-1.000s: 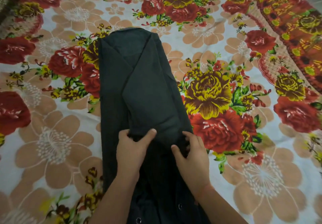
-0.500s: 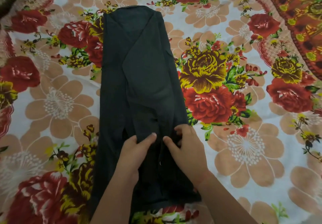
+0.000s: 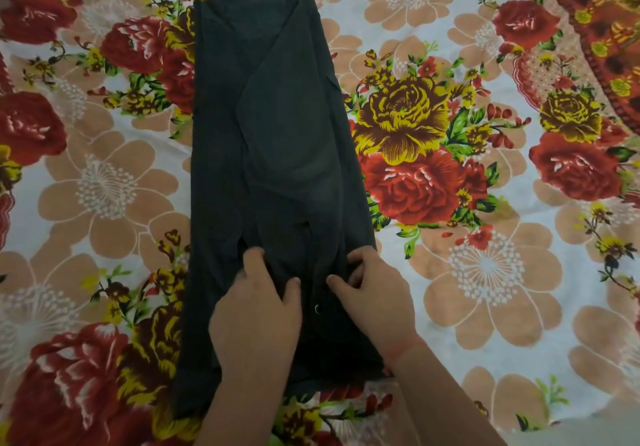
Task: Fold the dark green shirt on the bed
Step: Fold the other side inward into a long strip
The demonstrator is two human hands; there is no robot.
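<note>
your dark green shirt (image 3: 270, 133) is lying flat on the bed (image 3: 502, 324), pretty much down the middle of the view, folded in from both sides into one long narrow strip running away from you. the bed is covered in a loud print of red, yellow and peach flowers on white. the far end of the strip is squared off, and the diagonal edge of a folded-in layer crosses its upper half. both your hands are on the near part of the shirt, side by side. your left hand (image 3: 254, 310) sits palm down with the fingers (image 3: 251, 258) curled into a fold of the cloth and the thumb out to the right, so it's gripping fabric. your right hand (image 3: 375, 293) is just beside it, its fingers (image 3: 358, 260) bent and bunching the shirt's right edge against the thumb, gripping too. between the two thumbs a small round snap button (image 3: 317, 308) shows on the dark cloth. the near hem lies under your forearms.
</note>
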